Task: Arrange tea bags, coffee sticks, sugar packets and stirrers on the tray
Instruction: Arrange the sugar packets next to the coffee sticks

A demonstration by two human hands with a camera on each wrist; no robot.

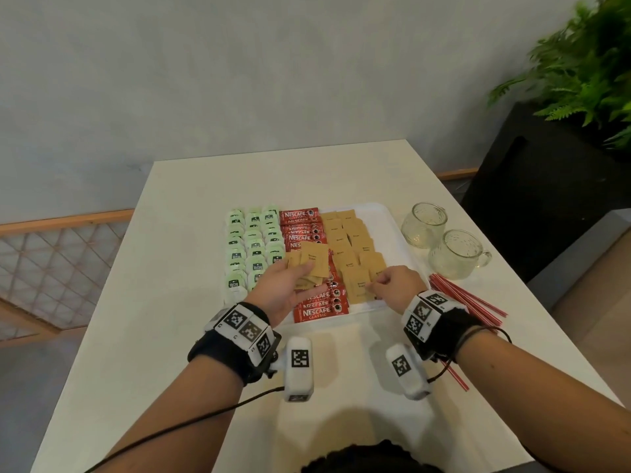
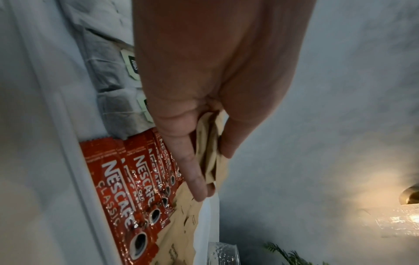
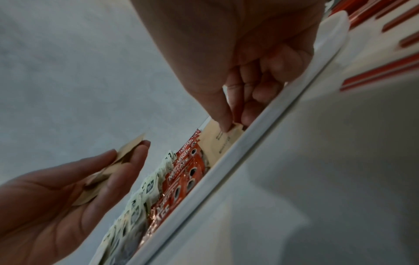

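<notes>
A white tray (image 1: 382,220) holds green tea bags (image 1: 254,249) on its left, red coffee sticks (image 1: 300,227) in the middle and brown sugar packets (image 1: 355,240) on the right. My left hand (image 1: 290,281) hovers over the coffee sticks and grips a fanned stack of sugar packets (image 1: 312,259), the same stack (image 2: 212,152) showing between thumb and fingers in the left wrist view. My right hand (image 1: 386,279) pinches the corner of one sugar packet (image 3: 226,139) lying at the tray's near right corner. Red stirrers (image 1: 467,298) lie on the table right of the tray.
Two empty glass mugs (image 1: 444,242) stand on the white table (image 1: 170,302) to the right of the tray. A black planter with a fern (image 1: 580,63) stands beyond the table's right edge. A railing (image 1: 61,261) runs along the left.
</notes>
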